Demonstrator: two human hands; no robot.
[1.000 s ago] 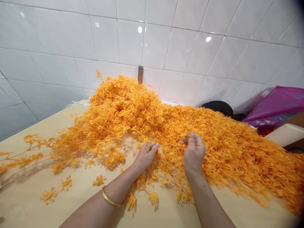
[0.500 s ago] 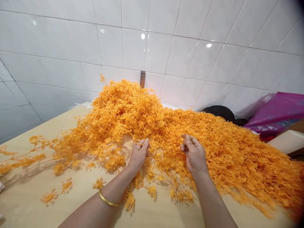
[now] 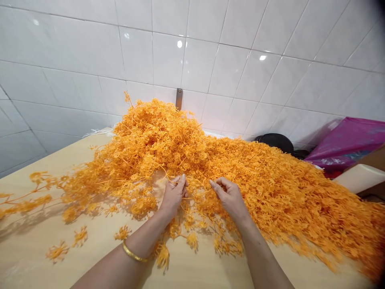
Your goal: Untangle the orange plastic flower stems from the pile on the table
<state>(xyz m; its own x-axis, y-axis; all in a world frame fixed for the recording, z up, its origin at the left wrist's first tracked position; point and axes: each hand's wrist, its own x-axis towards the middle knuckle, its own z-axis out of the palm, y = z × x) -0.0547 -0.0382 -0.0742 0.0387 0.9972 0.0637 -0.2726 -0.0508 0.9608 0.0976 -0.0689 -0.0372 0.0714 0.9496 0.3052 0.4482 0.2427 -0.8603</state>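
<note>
A big heap of orange plastic flower sprigs (image 3: 246, 168) covers the pale wooden table (image 3: 36, 261). My left hand (image 3: 173, 195), a gold bangle on its wrist, pinches thin orange stems at the heap's front edge, fingers closed. My right hand (image 3: 229, 197) is just to its right, over the sprigs, fingers curled with the thumb and forefinger reaching toward the left hand; whether it holds a stem is unclear. Loose flower heads (image 3: 80, 235) lie scattered on the table to the left.
A white tiled wall (image 3: 210, 52) runs behind the table with a small metal bracket (image 3: 179, 98). At the right are a magenta plastic bag (image 3: 349, 142), a black object (image 3: 275, 139) and a white edge (image 3: 359, 176).
My left hand went forward into the heap and pinched stems. My right hand moved left and lower toward it, its fingers loosening from a tight pinch.
</note>
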